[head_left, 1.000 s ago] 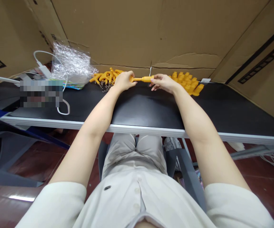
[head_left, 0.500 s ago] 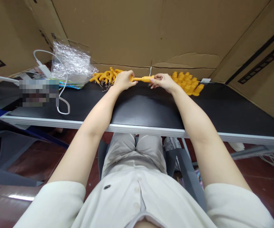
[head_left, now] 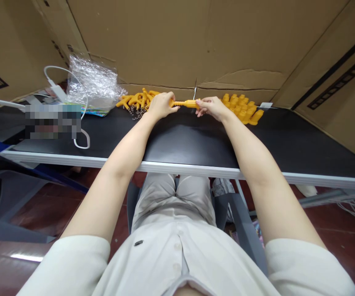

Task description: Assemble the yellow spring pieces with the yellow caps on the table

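Observation:
My left hand [head_left: 162,105] is closed round one end of an orange plastic piece with a thin ridged shaft [head_left: 179,103]. An orange sleeve-like part [head_left: 190,103] sits in line with that shaft, and the fingertips of my right hand [head_left: 210,107] pinch its far end. The two parts lie level above the table and look joined; how they fit together is too small to tell. Beside my left hand is a pile of branched orange pieces [head_left: 136,100] with small metal rings or chains [head_left: 134,112]. Right of my right hand stand several orange sleeve-like parts [head_left: 242,107].
A clear plastic bag [head_left: 93,82] lies at the back left, near a white cable [head_left: 86,142] and a blurred-out patch. Cardboard walls [head_left: 171,45] close off the back and sides of the black table [head_left: 190,144]. Its metal edge [head_left: 190,167] runs before my lap.
My right hand has shifted very slightly, and its fingers now sit more closely round the end of the orange sleeve. My left hand stays nearly still.

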Motion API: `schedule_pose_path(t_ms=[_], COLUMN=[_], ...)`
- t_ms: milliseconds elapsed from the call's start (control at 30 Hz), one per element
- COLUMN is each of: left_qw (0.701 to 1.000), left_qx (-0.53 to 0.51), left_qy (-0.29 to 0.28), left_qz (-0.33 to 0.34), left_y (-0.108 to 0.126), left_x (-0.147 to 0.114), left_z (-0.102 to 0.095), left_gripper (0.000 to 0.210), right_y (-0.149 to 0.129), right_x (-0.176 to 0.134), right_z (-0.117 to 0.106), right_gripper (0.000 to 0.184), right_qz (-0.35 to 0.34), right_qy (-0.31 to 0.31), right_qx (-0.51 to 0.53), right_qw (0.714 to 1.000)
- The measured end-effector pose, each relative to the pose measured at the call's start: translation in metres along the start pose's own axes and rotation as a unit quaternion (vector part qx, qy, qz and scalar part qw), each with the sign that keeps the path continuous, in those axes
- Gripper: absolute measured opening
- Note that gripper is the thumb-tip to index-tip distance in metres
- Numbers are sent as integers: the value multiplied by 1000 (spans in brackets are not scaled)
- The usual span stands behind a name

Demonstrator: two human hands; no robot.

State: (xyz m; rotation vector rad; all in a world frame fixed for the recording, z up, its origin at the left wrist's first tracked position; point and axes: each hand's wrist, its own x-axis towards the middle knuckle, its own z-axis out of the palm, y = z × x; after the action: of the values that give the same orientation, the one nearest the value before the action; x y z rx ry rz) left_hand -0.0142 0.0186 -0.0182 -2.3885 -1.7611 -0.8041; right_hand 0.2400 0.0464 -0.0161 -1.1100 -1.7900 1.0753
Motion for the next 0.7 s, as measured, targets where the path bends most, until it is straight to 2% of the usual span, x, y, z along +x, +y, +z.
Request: schedule_pose_path(t_ms=[367,567,633,700], left_qw=[1000,1000,1000,999], left_qx=[-15,-3,6,8], left_qy=[7,-8,-16,-18], left_qz=[4,-14,-24,-31], left_y=[-2,0,1,0], left_x=[0,0,0,0], left_z=[2,-1,-1,0], left_gripper=[39,41,42,42], right_y=[-12,-6,-2,3], right_x=[-11,-4,2,8], right_z=[6,10,12,14], right_gripper=[51,49,49,51], right_qz=[28,41,25,-31], right_qy=[12,-4,11,45], right_qx=[-4,-16,-55,-137], right_qw=[1000,999,998,989])
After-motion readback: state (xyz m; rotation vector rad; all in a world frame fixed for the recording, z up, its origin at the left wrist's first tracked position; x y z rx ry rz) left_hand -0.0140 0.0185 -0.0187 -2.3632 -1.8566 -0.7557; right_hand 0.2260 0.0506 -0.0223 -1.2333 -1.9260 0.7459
